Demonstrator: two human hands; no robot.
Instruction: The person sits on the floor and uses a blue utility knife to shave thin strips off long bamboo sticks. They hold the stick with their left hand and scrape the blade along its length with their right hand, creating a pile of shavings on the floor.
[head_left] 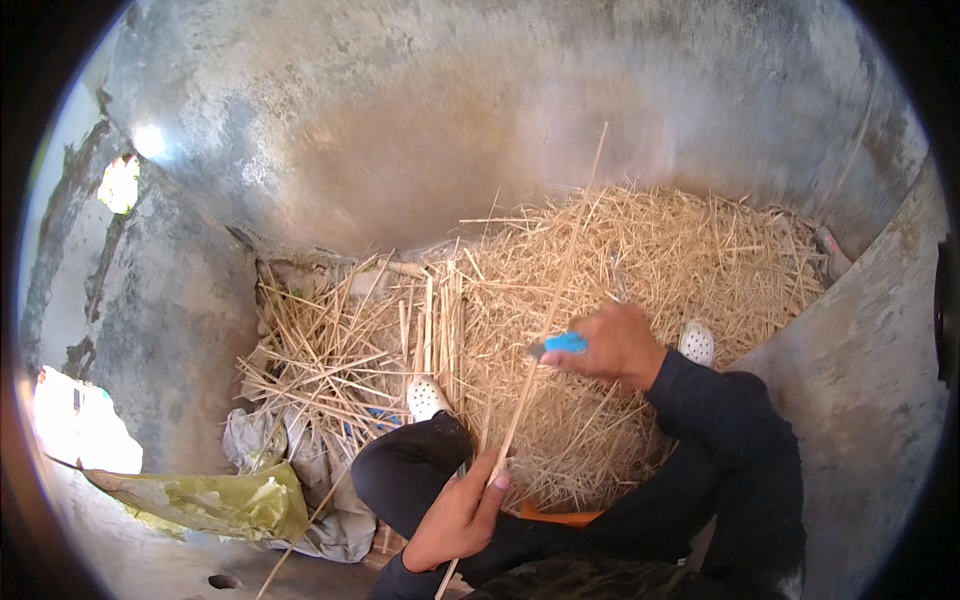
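A long, thin bamboo strip (522,405) slants up and away from me across the middle of the view. My left hand (462,515) is closed round its lower part, thumb on top, near my bent knee. My right hand (615,345) grips a knife (566,343) with a blue handle. Its short dark blade rests at the strip, about midway along, and the far end of the strip points toward the wall. My right fingers look slightly blurred.
Pale shavings (690,260) pile up ahead and to the right. Split sticks (325,350) lie loosely on the left, beside a crumpled yellow-green sheet (220,500) and grey sacking (345,525). White clogs (427,398) are on my feet. A grey concrete wall (420,130) curves around the space.
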